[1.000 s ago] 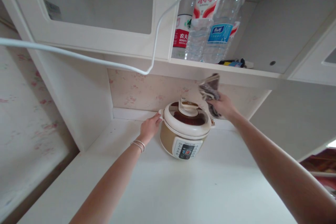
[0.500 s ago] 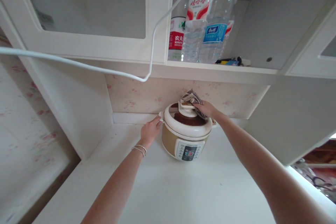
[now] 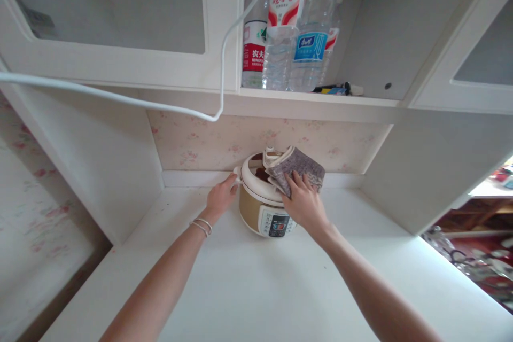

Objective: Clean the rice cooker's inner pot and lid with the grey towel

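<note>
An electric pressure cooker [image 3: 250, 207] with a gold body, white rim and brown lid stands on the white counter against the back wall. My left hand [image 3: 221, 195] grips the white side handle [image 3: 238, 173] at the cooker's left. On the right of the lid lies a folded grey-brown cloth [image 3: 301, 166]. My right hand [image 3: 305, 201] holds this cloth, fingers laid over its lower edge, pressing it toward the lid's right side. The cloth and hand hide the right half of the lid and part of the control panel [image 3: 277, 223].
Overhead, an open cabinet shelf [image 3: 320, 97] bears several plastic bottles [image 3: 278, 59] and small items [image 3: 334, 89]. A white cable [image 3: 160, 102] hangs across the view in front of the cabinet. Side panels stand at left and right of the counter [image 3: 248, 288].
My right hand has moved from the lid's handle down to the right front of the lid, and the cloth is now spread flatter. My left hand stays at the side handle.
</note>
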### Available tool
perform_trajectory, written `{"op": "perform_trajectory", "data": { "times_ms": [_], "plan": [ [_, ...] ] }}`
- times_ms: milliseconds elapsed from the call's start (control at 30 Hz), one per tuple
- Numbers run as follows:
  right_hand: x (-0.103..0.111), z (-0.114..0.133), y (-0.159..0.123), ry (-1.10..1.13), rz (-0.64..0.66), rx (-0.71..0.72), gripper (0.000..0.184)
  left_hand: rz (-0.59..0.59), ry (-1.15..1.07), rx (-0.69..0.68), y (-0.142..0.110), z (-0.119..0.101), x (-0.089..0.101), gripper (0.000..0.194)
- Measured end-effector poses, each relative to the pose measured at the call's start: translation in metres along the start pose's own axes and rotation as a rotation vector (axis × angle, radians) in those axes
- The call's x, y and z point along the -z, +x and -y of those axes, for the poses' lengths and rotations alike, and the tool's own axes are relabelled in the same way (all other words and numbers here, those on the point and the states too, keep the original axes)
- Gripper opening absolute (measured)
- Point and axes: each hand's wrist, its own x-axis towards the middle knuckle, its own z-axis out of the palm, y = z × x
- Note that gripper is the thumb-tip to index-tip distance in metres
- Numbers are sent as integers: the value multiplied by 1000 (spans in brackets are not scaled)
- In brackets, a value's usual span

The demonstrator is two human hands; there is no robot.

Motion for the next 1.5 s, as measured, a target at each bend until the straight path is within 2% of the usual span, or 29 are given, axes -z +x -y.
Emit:
{"op": "perform_trajectory", "data": {
  "times_ms": [67, 133, 200, 267, 367, 467, 567, 667, 733, 800, 867, 933, 1033, 1133, 1167, 1233, 1300, 1367, 1500],
  "plan": [
    [5, 8, -6, 22, -1, 22, 54, 92, -158, -9, -1, 5, 2, 55],
    [13, 10, -12, 95, -2, 12, 53, 117, -283, -26, -5, 5, 7, 61],
    [22, 9, -17, 204, 4, -38, 52, 23, -304, -97, -11, -2, 18, 67],
    [30, 4, -19, 333, 26, -98, 47, -100, -249, -228, -19, -17, 31, 75],
    [36, -9, -12, 585, 17, -188, 35, -135, -184, -424, -28, -49, 50, 82],
    [37, -30, 7, 1024, -92, -371, 27, -66, -259, -485, -33, -76, 54, 75],
    [38, -50, 21, 1452, -246, -546, 33, 3, -420, -400, -40, -91, 45, 64],
    [44, -59, 22, 1581, -453, -604, 38, 52, -550, -358, -53, -102, 36, 59],
    [51, -58, 16, 1596, -561, -605, 42, 89, -588, -395, -61, -111, 32, 65],
    [58, -49, 7, 1641, -615, -589, 47, 122, -583, -448, -67, -122, 29, 75],
    [64, -35, -3, 1722, -583, -563, 49, 123, -566, -488, -70, -135, 25, 85],
    [69, -19, -12, 1811, -463, -560, 47, 69, -573, -518, -70, -147, 19, 88],
    [73, -1, -20, 1937, -208, -534, 45, -59, -674, -516, -65, -158, 12, 70],
    [70, 1, -24, 2042, 39, -317, 46, -144, -845, -327, -51, -155, 12, 35],
    [68, -2, -26, 2057, 98, -241, 46, -169, -891, -233, -44, -152, 14, 30],
    [60, -10, -30, 2044, 157, -168, 45, -215, -945, -82, -27, -144, 21, 38],
    [48, -21, -36, 1982, 151, -204, 46, -237, -971, -31, -5, -137, 30, 46],
    [30, -31, -46, 1896, 153, -288, 46, -216, -994, -40, 20, -131, 37, 49],
    [-24, -53, -79, 1708, 222, -500, 45, -175, -1005, 18, 73, -121, 38, 51]
  ]
}}
